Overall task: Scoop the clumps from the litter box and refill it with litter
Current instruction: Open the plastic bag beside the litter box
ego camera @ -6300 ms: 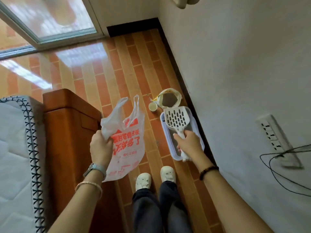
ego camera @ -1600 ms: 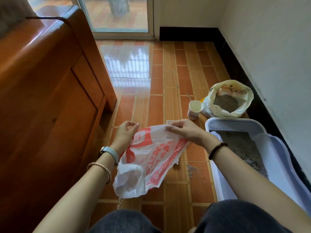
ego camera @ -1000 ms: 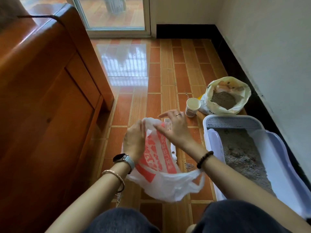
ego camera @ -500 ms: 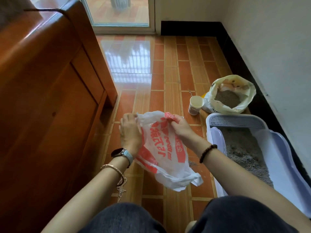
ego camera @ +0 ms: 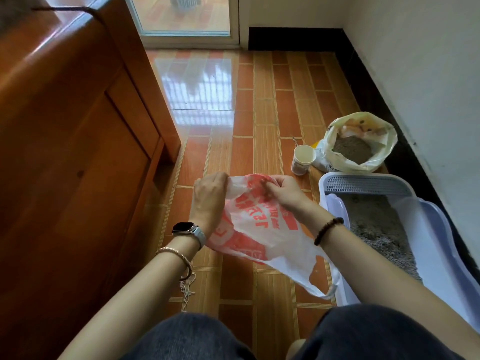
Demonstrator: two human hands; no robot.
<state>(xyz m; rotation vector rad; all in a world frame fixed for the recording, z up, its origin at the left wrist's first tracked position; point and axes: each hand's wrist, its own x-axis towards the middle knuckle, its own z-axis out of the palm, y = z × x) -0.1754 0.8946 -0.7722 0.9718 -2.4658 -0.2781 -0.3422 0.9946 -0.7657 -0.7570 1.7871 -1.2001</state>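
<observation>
Above the orange tiled floor (ego camera: pixel 265 105), we hold a thin white plastic bag with red print (ego camera: pixel 259 229) between both hands. Our left hand (ego camera: pixel 209 201) pinches its top edge in a closed grip, and our right hand (ego camera: pixel 284 194) curls round the same edge. To the right on the floor sits the pale lilac plastic litter box (ego camera: pixel 439 245), holding grey litter. Beyond it stand an open yellowish sack of litter (ego camera: pixel 335 133) and a white paper cup (ego camera: pixel 302 159).

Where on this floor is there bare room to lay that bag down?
The widest bare tiles run from the cabinet across to the paper cup, up to the glass door. A smaller strip lies under the plastic bag, beside the litter box. By the wall it is crowded: cup, litter sack and box sit close together.
</observation>
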